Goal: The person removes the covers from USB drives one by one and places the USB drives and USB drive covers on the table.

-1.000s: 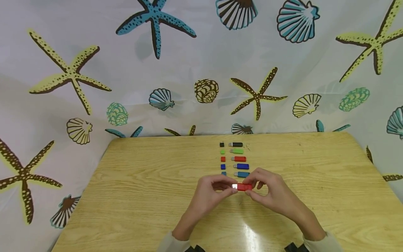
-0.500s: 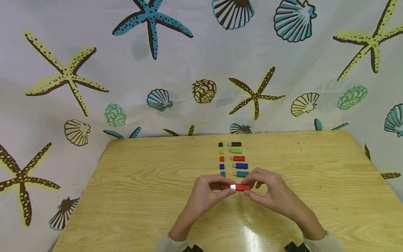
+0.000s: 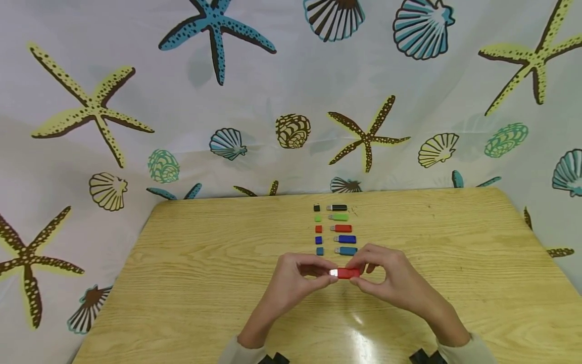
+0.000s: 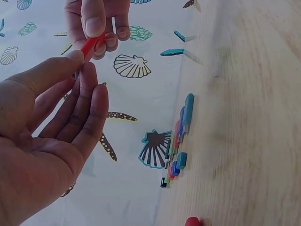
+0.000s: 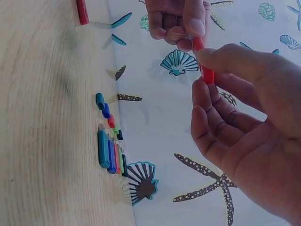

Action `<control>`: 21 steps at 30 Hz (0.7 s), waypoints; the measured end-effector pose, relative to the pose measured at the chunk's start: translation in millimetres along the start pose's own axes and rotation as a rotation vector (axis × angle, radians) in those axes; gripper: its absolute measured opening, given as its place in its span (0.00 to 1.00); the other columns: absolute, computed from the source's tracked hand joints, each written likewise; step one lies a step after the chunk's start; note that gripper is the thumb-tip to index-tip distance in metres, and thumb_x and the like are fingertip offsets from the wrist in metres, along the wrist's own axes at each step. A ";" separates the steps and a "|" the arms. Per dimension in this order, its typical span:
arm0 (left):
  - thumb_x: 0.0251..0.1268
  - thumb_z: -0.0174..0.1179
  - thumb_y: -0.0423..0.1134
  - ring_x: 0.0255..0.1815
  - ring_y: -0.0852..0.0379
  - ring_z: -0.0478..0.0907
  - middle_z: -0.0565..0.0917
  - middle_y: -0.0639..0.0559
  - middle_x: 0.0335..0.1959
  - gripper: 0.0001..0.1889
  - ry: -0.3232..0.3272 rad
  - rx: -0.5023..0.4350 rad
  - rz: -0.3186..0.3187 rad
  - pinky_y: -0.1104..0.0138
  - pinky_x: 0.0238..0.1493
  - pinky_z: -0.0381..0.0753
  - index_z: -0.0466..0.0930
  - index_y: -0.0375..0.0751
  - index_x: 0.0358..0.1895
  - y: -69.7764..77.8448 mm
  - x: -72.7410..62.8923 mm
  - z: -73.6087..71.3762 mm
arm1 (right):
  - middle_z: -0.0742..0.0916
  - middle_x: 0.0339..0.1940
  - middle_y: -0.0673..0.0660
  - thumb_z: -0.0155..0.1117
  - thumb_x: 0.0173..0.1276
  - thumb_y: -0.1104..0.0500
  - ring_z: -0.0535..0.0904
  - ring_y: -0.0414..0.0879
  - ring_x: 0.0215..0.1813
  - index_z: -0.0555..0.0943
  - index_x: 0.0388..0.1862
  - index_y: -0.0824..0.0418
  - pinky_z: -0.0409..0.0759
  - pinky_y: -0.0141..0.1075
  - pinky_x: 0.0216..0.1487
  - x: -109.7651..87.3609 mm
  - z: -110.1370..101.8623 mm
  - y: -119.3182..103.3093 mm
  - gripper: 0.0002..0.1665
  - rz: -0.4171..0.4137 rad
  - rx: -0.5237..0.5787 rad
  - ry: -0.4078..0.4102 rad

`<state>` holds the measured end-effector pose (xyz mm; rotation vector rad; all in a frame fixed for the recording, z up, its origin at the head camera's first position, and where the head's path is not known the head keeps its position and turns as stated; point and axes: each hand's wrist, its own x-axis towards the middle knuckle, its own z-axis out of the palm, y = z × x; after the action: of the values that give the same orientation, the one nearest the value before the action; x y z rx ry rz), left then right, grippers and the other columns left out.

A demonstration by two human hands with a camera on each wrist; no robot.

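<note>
A red USB stick [image 3: 347,273] with a bare metal plug is held level between both hands, above the near middle of the table. My left hand [image 3: 291,288] pinches its plug end between thumb and fingers. The red body's other end is pinched by my right hand [image 3: 395,275], as the right wrist view also shows with the red stick [image 5: 208,73]. Beyond the hands lie a teal USB stick [image 3: 347,251] and a teal cap [image 3: 320,251]. A red piece [image 4: 192,221] shows at the bottom edge of the left wrist view; its kind is unclear.
Farther back on the wooden table [image 3: 204,283], a column of caps runs beside matching sticks: blue stick [image 3: 346,239], red stick [image 3: 343,228], green stick [image 3: 340,217] and black stick [image 3: 338,208]. A white cloth [image 3: 254,101] printed with starfish and shells hangs behind the table.
The head view has shifted slightly, so the table things sit a little farther left. Both hands and the red USB stick have come slightly nearer the person; the pinches look the same.
</note>
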<state>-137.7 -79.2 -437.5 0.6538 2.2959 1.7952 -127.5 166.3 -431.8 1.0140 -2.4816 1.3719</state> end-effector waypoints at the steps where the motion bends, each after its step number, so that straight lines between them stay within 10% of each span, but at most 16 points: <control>1: 0.60 0.75 0.33 0.34 0.58 0.87 0.90 0.47 0.37 0.07 -0.003 0.001 -0.002 0.65 0.40 0.87 0.92 0.41 0.41 0.4 -0.1 -0.4 | 0.86 0.40 0.42 0.76 0.64 0.65 0.82 0.39 0.39 0.87 0.43 0.51 0.84 0.35 0.39 0.0 -0.2 -0.4 0.12 0.000 0.004 -0.002; 21: 0.60 0.76 0.35 0.34 0.56 0.87 0.90 0.53 0.34 0.06 -0.031 -0.011 -0.021 0.59 0.39 0.88 0.93 0.42 0.40 5.3 -1.7 -5.7 | 0.87 0.40 0.44 0.76 0.64 0.66 0.83 0.38 0.38 0.87 0.43 0.52 0.85 0.33 0.39 0.6 -3.8 -7.7 0.13 -0.047 0.027 -0.016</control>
<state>-137.1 -84.0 -431.2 0.6492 2.2624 1.7746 -123.9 166.3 -423.9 1.0854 -2.4406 1.3927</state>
